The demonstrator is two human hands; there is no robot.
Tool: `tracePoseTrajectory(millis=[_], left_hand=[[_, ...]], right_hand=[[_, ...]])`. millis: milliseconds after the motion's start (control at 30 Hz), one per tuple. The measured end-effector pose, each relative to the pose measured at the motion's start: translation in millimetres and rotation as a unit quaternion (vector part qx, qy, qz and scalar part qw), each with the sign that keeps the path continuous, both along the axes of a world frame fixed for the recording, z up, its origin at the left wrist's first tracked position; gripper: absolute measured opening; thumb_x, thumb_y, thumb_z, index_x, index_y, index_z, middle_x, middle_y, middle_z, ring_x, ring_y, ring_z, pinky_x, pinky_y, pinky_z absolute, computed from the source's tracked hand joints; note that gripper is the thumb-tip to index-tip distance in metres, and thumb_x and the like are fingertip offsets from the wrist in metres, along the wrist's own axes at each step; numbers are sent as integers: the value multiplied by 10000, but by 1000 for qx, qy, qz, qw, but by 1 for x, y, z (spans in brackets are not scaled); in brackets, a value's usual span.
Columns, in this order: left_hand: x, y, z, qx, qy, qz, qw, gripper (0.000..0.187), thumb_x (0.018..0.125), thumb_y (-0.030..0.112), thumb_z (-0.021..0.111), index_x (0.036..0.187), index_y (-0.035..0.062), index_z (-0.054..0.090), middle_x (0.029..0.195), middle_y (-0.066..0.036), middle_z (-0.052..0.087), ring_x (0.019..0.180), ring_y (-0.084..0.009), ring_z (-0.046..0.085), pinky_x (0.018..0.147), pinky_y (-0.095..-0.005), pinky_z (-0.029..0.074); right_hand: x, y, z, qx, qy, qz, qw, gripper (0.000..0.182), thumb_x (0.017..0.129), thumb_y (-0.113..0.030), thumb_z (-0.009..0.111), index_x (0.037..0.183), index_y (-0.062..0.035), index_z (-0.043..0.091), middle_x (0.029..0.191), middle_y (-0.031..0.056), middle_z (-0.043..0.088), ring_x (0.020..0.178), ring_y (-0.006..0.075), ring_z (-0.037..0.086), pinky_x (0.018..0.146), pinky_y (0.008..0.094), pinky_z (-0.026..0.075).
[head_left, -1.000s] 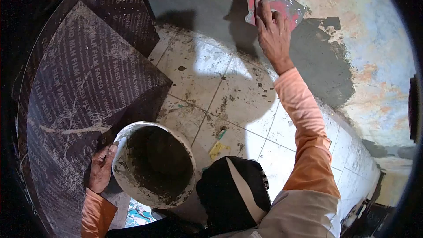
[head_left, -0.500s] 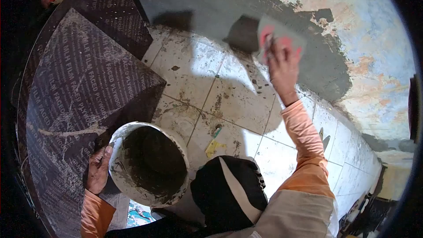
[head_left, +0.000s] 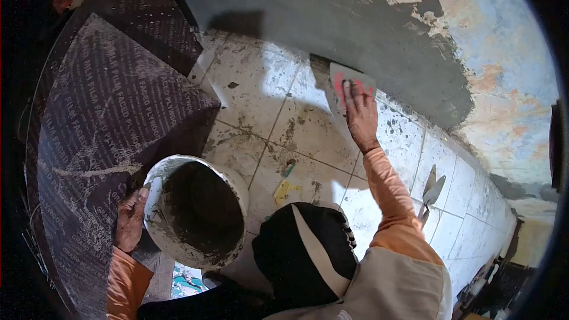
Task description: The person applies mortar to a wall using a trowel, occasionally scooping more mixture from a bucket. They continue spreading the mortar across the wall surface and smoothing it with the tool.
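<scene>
My left hand (head_left: 129, 220) is closed on the left rim of a white bucket (head_left: 155, 216), which tilts toward me and holds dark grey mortar (head_left: 204, 213). In my right hand (head_left: 360, 117) is a plastering float (head_left: 352, 80) with a pale rectangular blade and a red grip. The float is low on the wall, by the bottom edge of the wet grey plaster (head_left: 355, 29), where wall and tiled floor meet. My right fingers wrap over the grip and hide part of it.
Mortar-spotted white tiles (head_left: 314, 136) cover the floor. Dark film-faced plywood sheets (head_left: 112, 106) lie at the left. A pointed trowel (head_left: 432, 192) rests on the tiles at the right, its shadow beside it. A yellow scrap (head_left: 285, 191) lies ahead of my knee (head_left: 302, 249).
My right hand has brought the float down the wall and slightly left, toward the floor edge. My left hand stays on the bucket. More of the pointed trowel shows.
</scene>
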State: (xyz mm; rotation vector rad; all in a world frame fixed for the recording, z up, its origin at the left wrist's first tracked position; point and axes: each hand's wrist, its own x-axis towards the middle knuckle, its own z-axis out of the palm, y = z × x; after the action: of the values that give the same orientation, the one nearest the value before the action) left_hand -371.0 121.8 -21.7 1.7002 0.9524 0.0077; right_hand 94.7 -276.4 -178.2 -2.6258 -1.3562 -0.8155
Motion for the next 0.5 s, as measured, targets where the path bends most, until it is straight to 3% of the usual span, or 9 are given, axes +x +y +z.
tracePoseTrajectory(millis=[33,67,100,133,167,200,267,467,500], left_hand=[[3,1,-1,-1,-5,-3,1000,388,1119,341,597,1269,10,734,1141,-31,754,1006,-108,629,920,-300,503],[7,2,-1,2,-11,-7,1000,386,1118,338,600,1268,9,737,1138,-31,755,1004,-111,629,916,-300,503],[9,1,1,2,-8,1,1000,384,1115,341,607,1256,11,745,1116,-27,761,984,-114,634,906,-299,503],[9,2,0,4,-8,-5,1000,384,1115,341,607,1256,11,745,1116,-27,761,984,-114,634,906,-299,503],[8,3,-2,-5,-13,-1,1000,384,1115,342,606,1253,13,748,1107,-26,763,973,-111,636,897,-297,504],[8,3,-3,-14,-18,5,1000,383,1116,343,605,1249,15,751,1098,-25,765,962,-108,639,888,-296,505],[13,-3,1,8,-18,1,1000,379,1116,341,604,1245,18,753,1094,-24,766,958,-104,641,880,-293,506],[10,-3,1,15,-12,0,1000,366,1117,336,603,1244,29,756,1088,-23,766,952,-98,643,868,-281,506],[9,-1,-1,13,-20,-4,1000,369,1115,342,606,1246,31,756,1093,-22,764,952,-99,640,871,-280,504]], right_hand=[[-8,-3,13,57,2,-55,997,593,940,-70,665,1516,-23,534,1563,143,508,1166,277,620,969,404,518],[-9,-3,6,57,1,-63,996,593,940,-70,665,1516,-23,534,1563,143,508,1166,277,620,969,404,518],[-9,-2,-9,305,196,-79,929,471,997,-92,645,1456,-21,564,1488,147,555,1125,250,639,915,384,541],[-8,-3,-26,525,367,-84,763,356,1055,-114,624,1397,-19,594,1412,152,603,1085,222,659,861,364,563],[0,-8,-45,589,504,-29,630,238,1104,-208,601,1240,-13,628,1211,126,664,999,201,685,769,354,584],[-5,9,-40,701,548,-81,449,192,1075,-159,629,1176,3,638,1059,100,684,963,243,709,819,435,630],[8,26,-67,762,609,-13,221,164,1061,-99,620,1190,-3,650,1119,116,695,996,282,718,896,518,654],[36,78,-97,803,579,-35,134,132,1079,-40,545,1172,35,600,1164,157,675,1087,366,704,970,600,637],[42,83,-98,806,574,-26,144,126,1076,-32,538,1165,38,592,1151,169,677,1052,385,716,954,596,646]])
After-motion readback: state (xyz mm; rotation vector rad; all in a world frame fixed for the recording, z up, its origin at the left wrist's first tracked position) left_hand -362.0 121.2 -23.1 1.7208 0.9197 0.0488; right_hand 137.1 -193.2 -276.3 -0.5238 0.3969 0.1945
